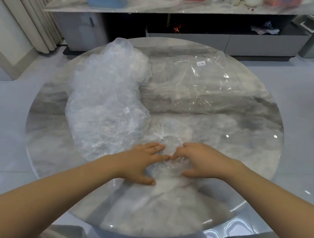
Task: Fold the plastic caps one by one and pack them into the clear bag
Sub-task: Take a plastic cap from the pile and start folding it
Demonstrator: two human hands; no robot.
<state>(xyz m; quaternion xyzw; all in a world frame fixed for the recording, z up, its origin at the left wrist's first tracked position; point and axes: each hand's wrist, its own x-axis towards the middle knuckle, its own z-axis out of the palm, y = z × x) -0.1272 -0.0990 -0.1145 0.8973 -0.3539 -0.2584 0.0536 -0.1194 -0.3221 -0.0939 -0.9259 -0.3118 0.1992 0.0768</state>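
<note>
Left hand (pixel 140 161) and right hand (pixel 203 162) flat, fingers straight, pressing plastic cap (pixel 167 158); clear bag (pixel 194 84) beyond, label unreadable.

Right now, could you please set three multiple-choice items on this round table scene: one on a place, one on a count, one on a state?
1. Relative to the flat clear plastic bag, the crumpled heap of plastic caps lies: A left, B right, C inside.
2. Hands on the plastic cap being flattened: A none, B one, C two.
3. The left hand is: A open, B a fist, C lifted away.

A: the heap lies on the bag's left. C: the right hand presses it too. A: its fingers are straight.
</note>
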